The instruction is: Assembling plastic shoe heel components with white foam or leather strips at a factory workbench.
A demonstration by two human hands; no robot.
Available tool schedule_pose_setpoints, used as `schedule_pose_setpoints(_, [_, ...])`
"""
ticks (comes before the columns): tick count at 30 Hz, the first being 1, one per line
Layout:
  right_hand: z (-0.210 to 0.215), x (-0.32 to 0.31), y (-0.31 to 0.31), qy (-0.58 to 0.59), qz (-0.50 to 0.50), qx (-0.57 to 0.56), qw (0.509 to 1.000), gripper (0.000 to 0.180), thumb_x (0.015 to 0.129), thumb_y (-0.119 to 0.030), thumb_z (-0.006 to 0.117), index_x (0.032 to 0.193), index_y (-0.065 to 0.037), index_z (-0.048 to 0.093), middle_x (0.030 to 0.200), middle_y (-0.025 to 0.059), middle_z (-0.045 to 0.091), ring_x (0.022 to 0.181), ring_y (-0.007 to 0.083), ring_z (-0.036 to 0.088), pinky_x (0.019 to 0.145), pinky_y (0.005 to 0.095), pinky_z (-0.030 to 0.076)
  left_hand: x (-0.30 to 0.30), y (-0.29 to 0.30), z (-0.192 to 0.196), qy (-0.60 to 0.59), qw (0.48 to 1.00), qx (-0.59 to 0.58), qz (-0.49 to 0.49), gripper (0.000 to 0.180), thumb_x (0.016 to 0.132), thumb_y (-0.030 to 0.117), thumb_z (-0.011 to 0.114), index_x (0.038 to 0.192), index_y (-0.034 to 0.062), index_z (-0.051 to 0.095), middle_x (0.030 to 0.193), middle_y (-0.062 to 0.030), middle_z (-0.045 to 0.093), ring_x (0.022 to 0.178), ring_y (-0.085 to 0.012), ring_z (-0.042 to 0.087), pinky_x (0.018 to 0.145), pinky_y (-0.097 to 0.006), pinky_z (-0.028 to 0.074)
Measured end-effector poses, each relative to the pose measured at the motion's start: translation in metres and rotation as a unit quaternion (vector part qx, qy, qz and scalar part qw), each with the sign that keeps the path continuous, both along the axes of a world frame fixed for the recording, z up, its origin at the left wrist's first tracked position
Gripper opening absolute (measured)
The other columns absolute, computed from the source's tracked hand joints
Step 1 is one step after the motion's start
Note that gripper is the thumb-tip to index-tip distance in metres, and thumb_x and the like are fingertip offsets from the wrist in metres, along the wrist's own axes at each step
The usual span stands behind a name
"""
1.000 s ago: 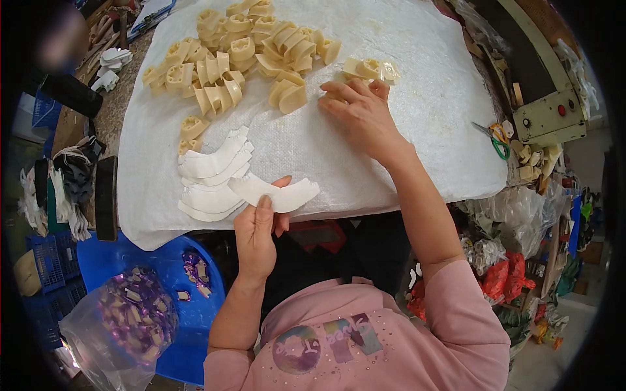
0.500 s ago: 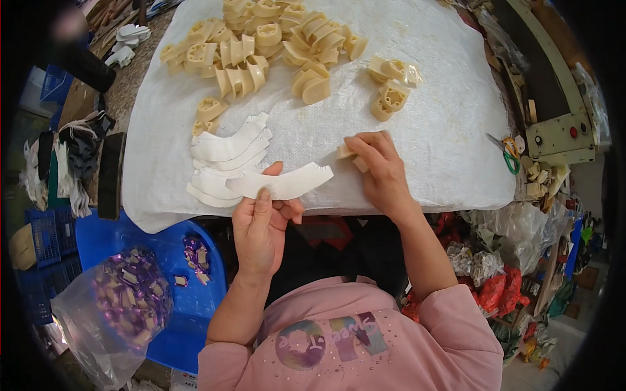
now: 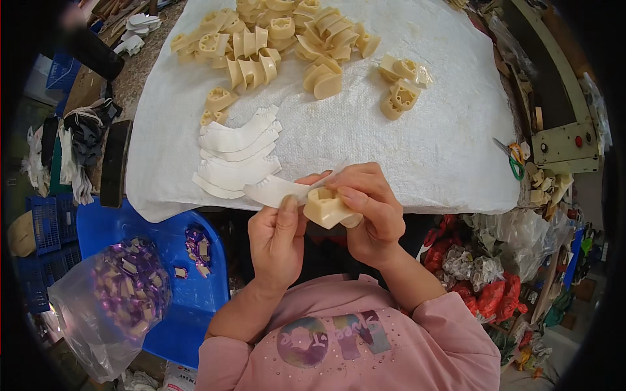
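Note:
In front of me, at the table's near edge, my left hand pinches a curved white strip between thumb and fingers. My right hand is closed around a beige shoe heel, its hollowed end turned up and to the left. The strip's right end stands behind the heel, by the right fingers; how far it touches the heel is hidden. More white strips lie overlapping in a fan just beyond my left hand. A large pile of beige heels is at the far left, with a few heels apart at the right.
A white woven sheet covers the table. At its left edge lies a dark phone; to the right are scissors and a control box. A blue chair at lower left carries a plastic bag of purple-and-beige pieces.
My right hand has brought the heel from the table leftward and nearer to me, up against the strip. The left hand has shifted slightly right and nearer, still pinching the strip.

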State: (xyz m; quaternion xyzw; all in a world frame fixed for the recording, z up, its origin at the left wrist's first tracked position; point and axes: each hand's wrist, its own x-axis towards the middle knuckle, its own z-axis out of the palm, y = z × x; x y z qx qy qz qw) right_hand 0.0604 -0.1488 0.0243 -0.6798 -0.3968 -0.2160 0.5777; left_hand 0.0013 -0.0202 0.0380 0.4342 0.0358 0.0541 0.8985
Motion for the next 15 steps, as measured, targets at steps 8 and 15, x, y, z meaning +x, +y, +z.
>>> schedule_pose_setpoints(8, [0.001, 0.000, 0.000, -0.010, -0.007, 0.020, 1.000, 0.050, 0.064, 0.016, 0.061, 0.110, -0.006, 0.057, 0.101, 0.0125, 0.061, 0.084, 0.0276, 0.057, 0.072, 0.0345, 0.047, -0.001, 0.001, 0.003, 0.002, 0.999, 0.033, -0.030, 0.039, 0.099, 0.016, 0.035, 0.124, -0.0141, 0.043, 0.126, -0.0225, 0.050, 0.114, -0.0233, 0.052, 0.097, -0.033, 0.042])
schedule_pose_setpoints(15, [0.001, 0.001, 0.001, -0.036, -0.064, 0.015, 0.997, 0.056, 0.059, 0.016, 0.062, 0.110, -0.006, 0.057, 0.099, 0.0120, 0.060, 0.080, 0.0281, 0.056, 0.068, 0.0338, 0.047, -0.002, -0.004, 0.011, -0.007, 0.996, 0.079, -0.030, 0.041, 0.100, 0.017, 0.033, 0.125, -0.0141, 0.042, 0.127, -0.0224, 0.048, 0.117, -0.0256, 0.050, 0.100, -0.037, 0.039])
